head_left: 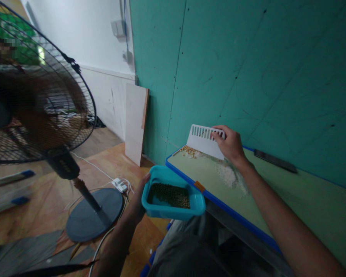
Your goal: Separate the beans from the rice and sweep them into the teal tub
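My left hand [138,200] grips the left side of a turquoise plastic container [173,212], held just off the near edge of the table. Small green beans [168,194] cover part of its bottom, with paler grains at the right. My right hand [230,144] is closed on a white slotted scraper [204,145], tilted with its lower edge at the tabletop. Yellow kernels [192,151] lie at the scraper's left end. A patch of white rice-like grains [227,175] is spread on the table, nearer me.
The pale green table [300,207] has a blue rim and stands against a green wall [248,69]. A dark bar [275,161] lies along its far edge. At left stands a fan [63,163], with a white power strip [119,185] and cords on the floor. A board [135,123] leans on the wall.
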`<act>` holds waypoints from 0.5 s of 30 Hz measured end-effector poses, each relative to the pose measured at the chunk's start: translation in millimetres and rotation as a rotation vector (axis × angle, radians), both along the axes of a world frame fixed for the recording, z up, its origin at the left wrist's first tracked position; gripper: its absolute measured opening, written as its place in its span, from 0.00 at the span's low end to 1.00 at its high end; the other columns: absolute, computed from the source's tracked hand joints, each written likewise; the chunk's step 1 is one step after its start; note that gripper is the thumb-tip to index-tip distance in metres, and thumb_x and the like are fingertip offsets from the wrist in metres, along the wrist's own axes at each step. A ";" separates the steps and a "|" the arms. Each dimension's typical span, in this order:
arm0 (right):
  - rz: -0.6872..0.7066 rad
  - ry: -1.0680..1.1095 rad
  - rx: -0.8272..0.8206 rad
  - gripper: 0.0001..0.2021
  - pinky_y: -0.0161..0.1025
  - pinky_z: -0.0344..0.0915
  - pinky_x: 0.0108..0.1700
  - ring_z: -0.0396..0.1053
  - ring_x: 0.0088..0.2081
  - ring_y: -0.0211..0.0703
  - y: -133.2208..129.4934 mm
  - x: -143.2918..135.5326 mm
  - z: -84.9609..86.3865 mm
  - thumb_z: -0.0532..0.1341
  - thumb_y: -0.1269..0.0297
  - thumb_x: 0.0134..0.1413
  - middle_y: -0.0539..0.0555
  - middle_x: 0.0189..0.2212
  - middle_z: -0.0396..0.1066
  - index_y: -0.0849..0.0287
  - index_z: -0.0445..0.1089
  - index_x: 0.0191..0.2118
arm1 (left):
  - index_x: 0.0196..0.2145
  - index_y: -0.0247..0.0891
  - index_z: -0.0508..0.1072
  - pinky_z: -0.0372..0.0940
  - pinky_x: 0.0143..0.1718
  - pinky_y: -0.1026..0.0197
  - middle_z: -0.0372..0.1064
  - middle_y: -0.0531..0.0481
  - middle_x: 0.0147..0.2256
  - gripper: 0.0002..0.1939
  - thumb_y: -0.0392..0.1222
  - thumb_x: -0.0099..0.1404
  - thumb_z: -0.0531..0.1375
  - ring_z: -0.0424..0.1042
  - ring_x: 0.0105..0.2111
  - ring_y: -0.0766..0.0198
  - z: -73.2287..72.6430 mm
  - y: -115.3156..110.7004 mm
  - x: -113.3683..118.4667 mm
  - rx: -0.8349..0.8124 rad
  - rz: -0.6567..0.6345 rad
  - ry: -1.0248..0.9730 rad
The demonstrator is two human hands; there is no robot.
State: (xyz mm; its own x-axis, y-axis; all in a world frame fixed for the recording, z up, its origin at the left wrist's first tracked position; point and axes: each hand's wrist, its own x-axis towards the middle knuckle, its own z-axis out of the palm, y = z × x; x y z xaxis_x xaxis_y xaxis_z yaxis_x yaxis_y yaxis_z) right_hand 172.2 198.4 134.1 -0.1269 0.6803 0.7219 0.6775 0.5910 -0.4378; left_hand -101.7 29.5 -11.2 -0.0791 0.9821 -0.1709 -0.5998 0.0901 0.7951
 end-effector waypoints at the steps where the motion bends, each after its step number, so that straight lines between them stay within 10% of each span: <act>1: -0.009 0.011 0.002 0.12 0.47 0.69 0.39 0.76 0.36 0.52 0.1 0.6 -1.0 0.61 0.62 0.56 0.59 0.38 0.80 0.58 0.78 0.43 | 0.52 0.37 0.79 0.66 0.56 0.53 0.84 0.48 0.41 0.27 0.59 0.64 0.63 0.80 0.47 0.49 0.5 0.0 0.8 -0.002 0.003 0.004; 15: -0.014 0.357 -0.217 0.20 0.43 0.70 0.35 0.76 0.33 0.50 27.4 26.0 -37.3 0.66 0.56 0.46 0.61 0.34 0.79 0.63 0.79 0.43 | 0.43 0.38 0.82 0.70 0.51 0.51 0.84 0.48 0.37 0.25 0.60 0.57 0.67 0.79 0.48 0.46 6.5 2.9 -12.0 -0.042 0.104 0.012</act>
